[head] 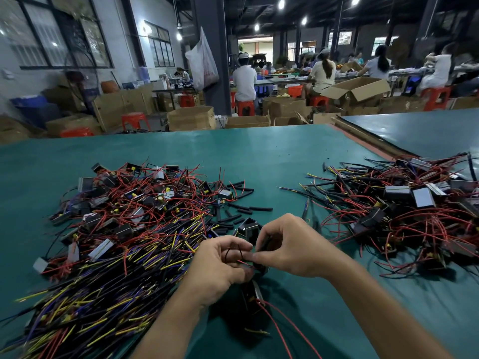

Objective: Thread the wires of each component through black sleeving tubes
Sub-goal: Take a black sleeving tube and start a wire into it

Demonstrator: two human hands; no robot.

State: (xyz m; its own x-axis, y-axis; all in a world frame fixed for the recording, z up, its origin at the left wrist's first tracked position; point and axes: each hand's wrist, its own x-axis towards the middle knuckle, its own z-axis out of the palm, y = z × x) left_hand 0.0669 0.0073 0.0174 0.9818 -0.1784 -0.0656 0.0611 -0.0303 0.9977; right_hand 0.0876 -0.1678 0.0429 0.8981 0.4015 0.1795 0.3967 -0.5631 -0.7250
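Observation:
My left hand (220,265) pinches thin red wires (243,263) of a small black component (252,294) that hangs just below my hands over the green table. Close beside it, my right hand (290,247) pinches a short black sleeving tube (261,248) at the wire tips. More red wires (282,330) trail from the component toward me. Several loose black sleeving tubes (243,203) lie on the table just beyond my hands. Whether the wire tip is inside the tube is hidden by my fingers.
A large heap of components with red, yellow and purple wires (124,229) covers the left of the green table (259,151). A second heap (404,213) lies at the right. Beyond the table are cardboard boxes (191,117), red stools and seated people.

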